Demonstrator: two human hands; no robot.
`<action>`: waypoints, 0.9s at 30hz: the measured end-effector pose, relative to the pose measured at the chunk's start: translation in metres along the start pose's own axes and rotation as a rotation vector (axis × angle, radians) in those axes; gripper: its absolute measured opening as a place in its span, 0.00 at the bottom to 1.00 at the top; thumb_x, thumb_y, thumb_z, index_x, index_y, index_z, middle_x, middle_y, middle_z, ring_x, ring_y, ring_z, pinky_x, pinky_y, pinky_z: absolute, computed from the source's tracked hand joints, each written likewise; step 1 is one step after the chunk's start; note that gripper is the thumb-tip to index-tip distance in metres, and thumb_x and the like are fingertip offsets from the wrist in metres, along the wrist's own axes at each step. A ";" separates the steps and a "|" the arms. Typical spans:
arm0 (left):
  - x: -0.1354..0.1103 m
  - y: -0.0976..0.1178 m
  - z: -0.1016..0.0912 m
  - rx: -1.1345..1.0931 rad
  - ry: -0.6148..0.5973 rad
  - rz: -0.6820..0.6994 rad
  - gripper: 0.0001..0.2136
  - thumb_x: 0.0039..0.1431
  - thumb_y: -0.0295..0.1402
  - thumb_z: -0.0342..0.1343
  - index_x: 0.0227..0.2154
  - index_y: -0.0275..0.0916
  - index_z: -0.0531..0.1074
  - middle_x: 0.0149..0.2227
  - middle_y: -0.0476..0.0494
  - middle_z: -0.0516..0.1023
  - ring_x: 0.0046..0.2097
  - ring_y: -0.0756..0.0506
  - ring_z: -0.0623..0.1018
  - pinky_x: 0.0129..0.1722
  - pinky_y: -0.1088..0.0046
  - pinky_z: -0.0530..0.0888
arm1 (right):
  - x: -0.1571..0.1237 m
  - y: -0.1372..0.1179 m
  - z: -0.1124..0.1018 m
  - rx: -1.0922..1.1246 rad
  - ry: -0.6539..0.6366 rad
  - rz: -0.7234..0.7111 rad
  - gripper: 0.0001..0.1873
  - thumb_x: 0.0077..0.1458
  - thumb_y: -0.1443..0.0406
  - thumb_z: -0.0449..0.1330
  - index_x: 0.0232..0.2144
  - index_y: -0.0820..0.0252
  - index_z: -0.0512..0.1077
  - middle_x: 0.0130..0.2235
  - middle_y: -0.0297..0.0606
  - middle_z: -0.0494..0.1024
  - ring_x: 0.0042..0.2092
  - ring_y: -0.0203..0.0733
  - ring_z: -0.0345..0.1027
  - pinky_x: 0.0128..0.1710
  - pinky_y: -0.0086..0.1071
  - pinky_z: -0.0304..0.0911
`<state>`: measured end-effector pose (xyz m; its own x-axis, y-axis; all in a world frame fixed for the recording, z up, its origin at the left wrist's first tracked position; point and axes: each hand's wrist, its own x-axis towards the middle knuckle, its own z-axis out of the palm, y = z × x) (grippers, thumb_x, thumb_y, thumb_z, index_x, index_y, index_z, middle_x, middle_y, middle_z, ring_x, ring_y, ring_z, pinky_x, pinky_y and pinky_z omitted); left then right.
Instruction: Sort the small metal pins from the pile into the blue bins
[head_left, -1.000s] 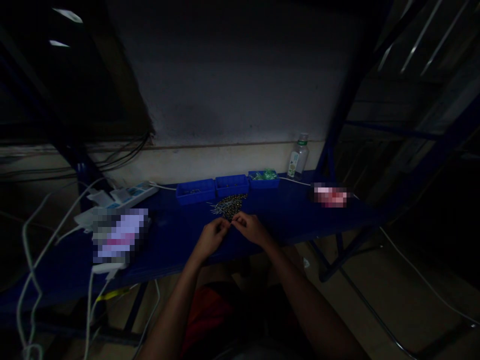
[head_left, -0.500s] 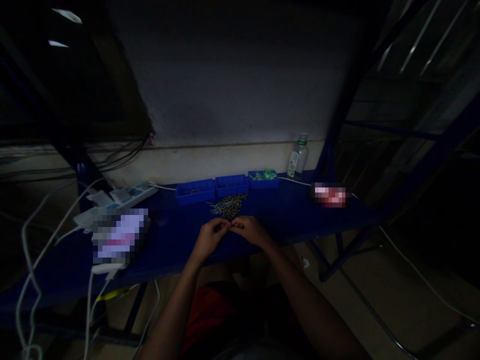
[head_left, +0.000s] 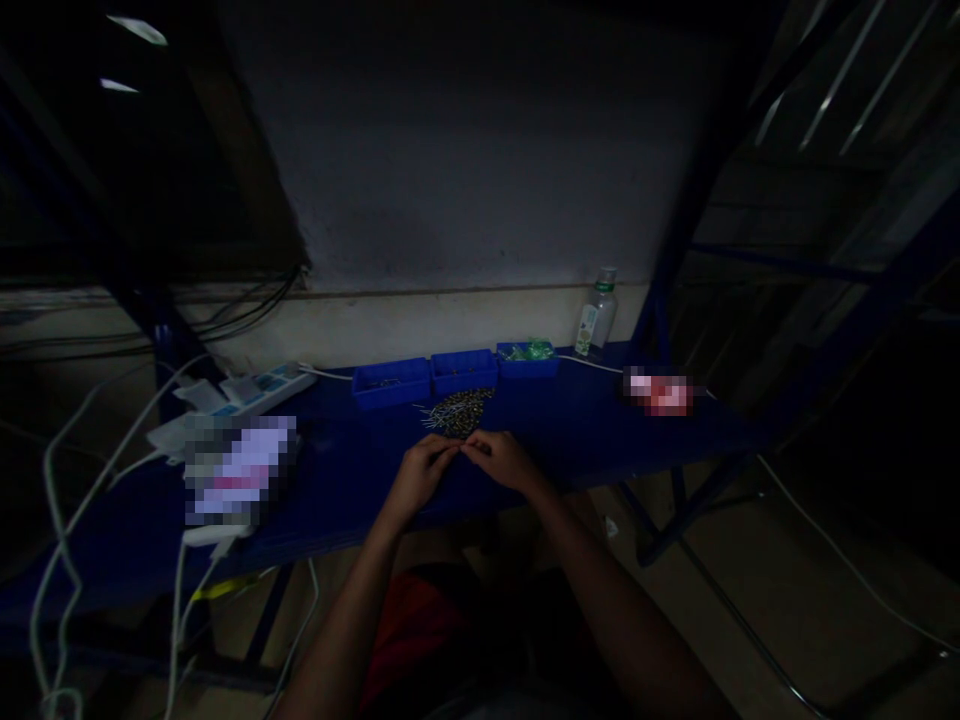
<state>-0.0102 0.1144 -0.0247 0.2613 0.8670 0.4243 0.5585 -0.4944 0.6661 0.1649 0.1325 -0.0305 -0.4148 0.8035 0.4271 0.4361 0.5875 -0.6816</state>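
My left hand (head_left: 422, 474) and my right hand (head_left: 501, 458) meet fingertip to fingertip just in front of a pile of small metal pieces (head_left: 459, 410). The pieces have thin pale shafts and dark, brassy ends; their exact kind is too dim to tell. Both hands are closed in a pinch. Whatever lies between the fingertips is too small and dark to make out. Behind the pile stand a left blue bin (head_left: 390, 392) and a middle blue bin (head_left: 463, 378), each with a few small pieces inside. The right blue bin (head_left: 528, 366) holds crumpled green plastic.
A clear bottle (head_left: 598, 315) stands at the back right of the blue table (head_left: 592, 430), behind a blurred red item (head_left: 664, 392). To the left lie a white power strip (head_left: 262, 390), a blurred pale item (head_left: 244, 470) and loose white cables (head_left: 56, 540).
The fingertips have shifted very slightly against each other. Hands, pile and bins otherwise stay in the same places.
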 end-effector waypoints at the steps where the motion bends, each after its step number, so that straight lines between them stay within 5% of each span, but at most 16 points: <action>1: 0.000 -0.001 0.000 -0.002 -0.004 0.002 0.12 0.58 0.36 0.48 0.38 0.39 0.75 0.37 0.43 0.75 0.40 0.45 0.74 0.42 0.70 0.69 | 0.000 0.000 0.000 -0.003 0.000 0.002 0.11 0.56 0.61 0.51 0.29 0.61 0.70 0.26 0.32 0.74 0.27 0.32 0.65 0.28 0.23 0.56; 18: 0.000 0.006 -0.003 -0.083 0.016 -0.208 0.15 0.52 0.42 0.53 0.35 0.37 0.76 0.35 0.43 0.79 0.36 0.44 0.75 0.38 0.71 0.70 | 0.002 0.006 0.000 0.199 0.043 0.053 0.11 0.54 0.61 0.52 0.32 0.62 0.69 0.24 0.30 0.69 0.27 0.31 0.63 0.27 0.23 0.56; 27: -0.003 0.013 -0.004 -0.080 0.012 -0.088 0.13 0.53 0.41 0.53 0.33 0.37 0.75 0.33 0.44 0.77 0.35 0.46 0.75 0.36 0.73 0.69 | 0.001 0.005 0.003 0.077 -0.093 -0.020 0.07 0.53 0.65 0.54 0.31 0.61 0.71 0.28 0.31 0.74 0.28 0.31 0.65 0.29 0.23 0.56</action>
<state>-0.0068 0.1053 -0.0142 0.2040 0.9068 0.3690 0.5140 -0.4200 0.7479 0.1643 0.1359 -0.0352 -0.4970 0.7769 0.3867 0.3659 0.5917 -0.7183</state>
